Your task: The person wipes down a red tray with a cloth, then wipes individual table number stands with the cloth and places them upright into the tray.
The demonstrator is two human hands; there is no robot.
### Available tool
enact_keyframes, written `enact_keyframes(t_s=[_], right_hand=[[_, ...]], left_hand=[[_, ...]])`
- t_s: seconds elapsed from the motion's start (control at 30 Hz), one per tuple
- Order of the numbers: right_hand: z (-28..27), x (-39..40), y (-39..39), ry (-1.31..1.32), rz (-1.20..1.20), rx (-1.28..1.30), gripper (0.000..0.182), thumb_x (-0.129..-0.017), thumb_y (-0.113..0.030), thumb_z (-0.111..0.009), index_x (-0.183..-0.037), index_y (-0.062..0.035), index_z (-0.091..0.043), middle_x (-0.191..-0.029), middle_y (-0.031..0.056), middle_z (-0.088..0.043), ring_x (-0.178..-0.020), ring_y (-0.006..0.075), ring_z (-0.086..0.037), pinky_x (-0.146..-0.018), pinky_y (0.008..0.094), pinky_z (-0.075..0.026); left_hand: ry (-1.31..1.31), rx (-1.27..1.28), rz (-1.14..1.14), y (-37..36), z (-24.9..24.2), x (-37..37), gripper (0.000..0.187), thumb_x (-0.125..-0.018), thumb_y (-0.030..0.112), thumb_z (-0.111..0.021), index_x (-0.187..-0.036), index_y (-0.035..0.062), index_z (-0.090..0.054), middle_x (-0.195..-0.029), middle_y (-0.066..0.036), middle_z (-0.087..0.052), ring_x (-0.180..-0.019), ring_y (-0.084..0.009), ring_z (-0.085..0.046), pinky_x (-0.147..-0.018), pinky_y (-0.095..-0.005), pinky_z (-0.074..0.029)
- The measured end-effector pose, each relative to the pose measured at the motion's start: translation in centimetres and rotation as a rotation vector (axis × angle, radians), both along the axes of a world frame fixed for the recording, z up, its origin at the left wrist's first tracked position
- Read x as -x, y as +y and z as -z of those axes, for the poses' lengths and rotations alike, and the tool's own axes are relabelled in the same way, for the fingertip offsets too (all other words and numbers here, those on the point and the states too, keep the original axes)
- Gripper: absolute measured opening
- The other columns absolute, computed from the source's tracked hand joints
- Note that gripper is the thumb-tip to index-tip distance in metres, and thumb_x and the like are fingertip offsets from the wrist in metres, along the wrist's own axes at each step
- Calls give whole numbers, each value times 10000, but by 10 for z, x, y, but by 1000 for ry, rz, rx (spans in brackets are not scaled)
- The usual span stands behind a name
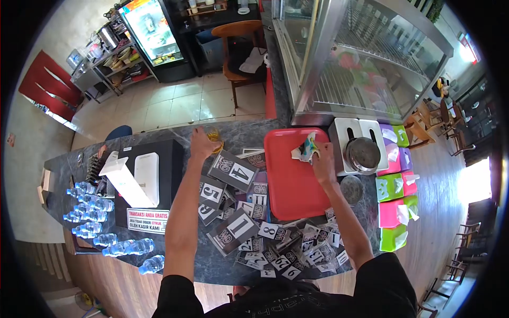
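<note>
At the dark stone counter (249, 132) the person reaches out with both arms. The right hand (322, 159) presses a crumpled, multicoloured cloth (305, 149) onto the far right corner of a red tray (291, 180); the fingers are bunched over the cloth, so part of it is hidden beneath them. The left hand (201, 144) is clenched around a small amber glass (214, 137) at the far edge of the counter, and the hand covers most of the glass, so what is in it cannot be made out. Between the arms and nearer the person lie scattered table number cards (238, 172), many overlapping so that only some digits show. To the left stands a black box (172, 169) with a white device (146, 170) on it, and water bottles (98, 217) lie along the near left edge. Right of the tray sits a metal pot (363, 155) and bright tissue boxes (395, 185).
</note>
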State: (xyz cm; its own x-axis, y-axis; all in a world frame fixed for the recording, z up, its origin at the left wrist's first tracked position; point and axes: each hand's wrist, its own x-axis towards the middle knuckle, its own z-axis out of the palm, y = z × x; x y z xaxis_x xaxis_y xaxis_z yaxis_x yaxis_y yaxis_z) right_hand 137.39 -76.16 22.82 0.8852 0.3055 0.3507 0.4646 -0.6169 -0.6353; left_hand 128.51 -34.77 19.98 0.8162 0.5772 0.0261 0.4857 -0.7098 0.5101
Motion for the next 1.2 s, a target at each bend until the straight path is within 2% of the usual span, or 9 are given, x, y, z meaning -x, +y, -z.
enact_keyframes(t_s=[0.13,0.2,0.27,0.33,0.5,0.77,0.97,1.07,1.2], right_hand=[[64,-14,19,23,-195,33,495,-834,51,-566,-1325,-8,-531,-1272,223,-524,-1206,410,-522,-1036,420,-448],[87,-15,40,-2,-311,80,509,-845,39,-570,-1349,-14,-520,-1360,218,-501,-1290,397,-481,-1088,425,-422],[87,-15,58,-29,-340,109,527,-845,38,-570,-1366,-16,-508,-1384,213,-492,-1313,392,-465,-1101,431,-412],[82,-4,63,-55,-387,139,546,-845,38,-571,-1383,-17,-495,-1409,207,-483,-1336,386,-448,-1114,436,-402],[49,41,19,-36,-782,355,573,-870,-67,-596,-1426,-31,-465,-1476,208,-449,-1397,386,-397,-1149,462,-359],[78,22,35,-218,-340,568,571,-992,-264,-487,-1513,-75,-352,-1562,201,-353,-1453,394,-318,-1177,527,-282],[52,90,-16,-94,-639,454,547,-983,-218,-472,-1494,-51,-373,-1559,214,-349,-1454,402,-310,-1181,516,-277],[39,77,-55,-49,-704,749,541,-1002,-191,-457,-1510,-41,-347,-1584,239,-279,-1456,442,-274,-1207,496,-228],[58,-16,-26,-220,-211,495,479,-973,-155,-474,-1427,-4,-442,-1546,252,-339,-1446,447,-284,-1185,489,-294]], left_hand=[[131,-92,-110,-26,-35,3,972,-647,344,-877,-1410,-36,-409,-1378,-261,-476,-1304,-422,-439,-1085,-465,-395],[-381,-195,-196,-48,-49,4,735,-740,272,-804,-1332,-39,-499,-1348,-265,-508,-1288,-420,-454,-1062,-488,-392],[-446,-191,86,-83,-63,7,473,-805,161,-710,-1207,-53,-583,-1242,-270,-580,-1173,-427,-555,-953,-471,-468],[-185,293,346,-122,-50,-3,317,-809,79,-658,-1099,-43,-614,-1135,-269,-622,-1024,-447,-631,-838,-475,-526],[-160,151,268,-181,23,-37,280,-799,32,-622,-1075,-11,-647,-1022,-269,-643,-1000,-462,-614,-861,-514,-518],[-243,132,216,-187,67,-57,356,-751,-10,-663,-1099,-8,-590,-1089,-271,-603,-979,-464,-623,-854,-511,-536],[-347,176,56,-185,81,-54,271,-736,10,-690,-1007,15,-672,-953,-218,-677,-925,-394,-665,-827,-483,-536],[-310,183,53,-185,80,-60,282,-748,11,-676,-1030,10,-683,-925,-197,-692,-899,-396,-677,-822,-474,-543],[-334,145,105,-191,68,-56,336,-759,15,-658,-1093,8,-681,-986,-199,-686,-944,-390,-667,-844,-462,-536]])
